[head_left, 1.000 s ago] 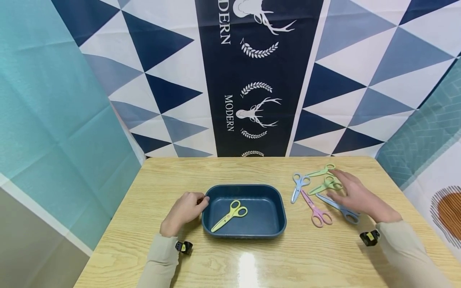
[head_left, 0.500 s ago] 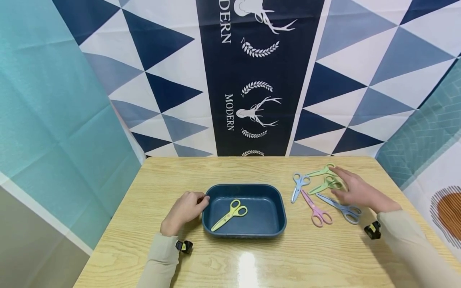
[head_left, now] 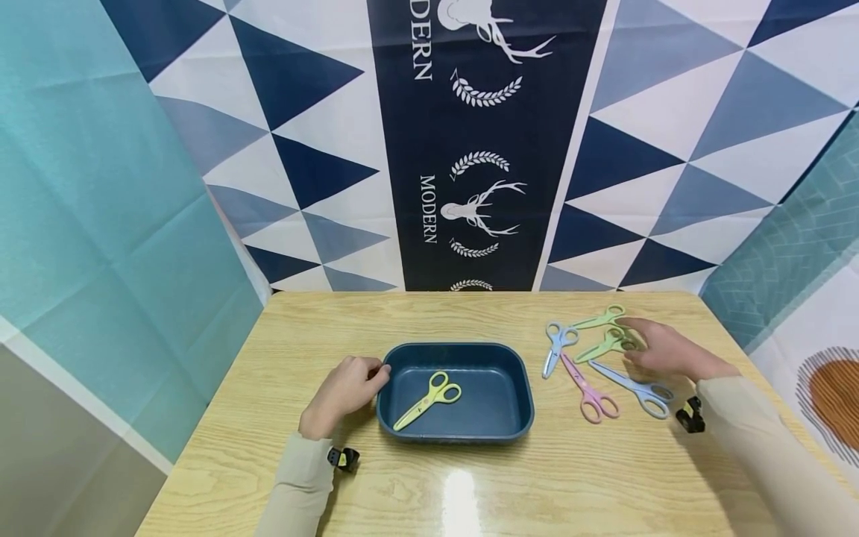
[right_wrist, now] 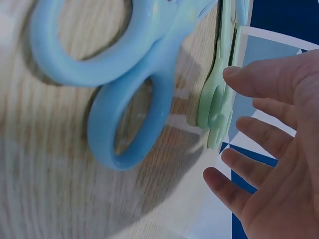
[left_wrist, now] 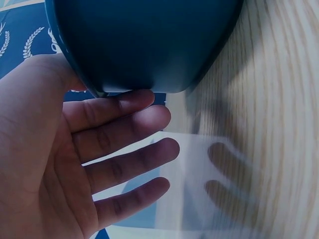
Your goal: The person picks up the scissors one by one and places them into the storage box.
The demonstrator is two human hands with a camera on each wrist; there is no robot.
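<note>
My left hand holds the left rim of a dark blue tray, thumb over the edge and fingers along the outer wall. Inside the tray lies a pair of yellow scissors. Toward the right, my right hand hovers at the handles of the nearer green scissors, its fingers spread and loosely bent. In the right wrist view a gap shows between thumb and fingers, near the green handle; nothing is held. A second pair of green scissors lies just behind.
Blue scissors lie in front of the right hand, their handles large in the right wrist view. Pink scissors and light blue scissors lie between them and the tray. A patterned cloth hangs behind the wooden table.
My right hand has lowered slightly toward the nearer green scissors, its fingers drawing in around the handles. The left hand and the tray have stayed in place.
</note>
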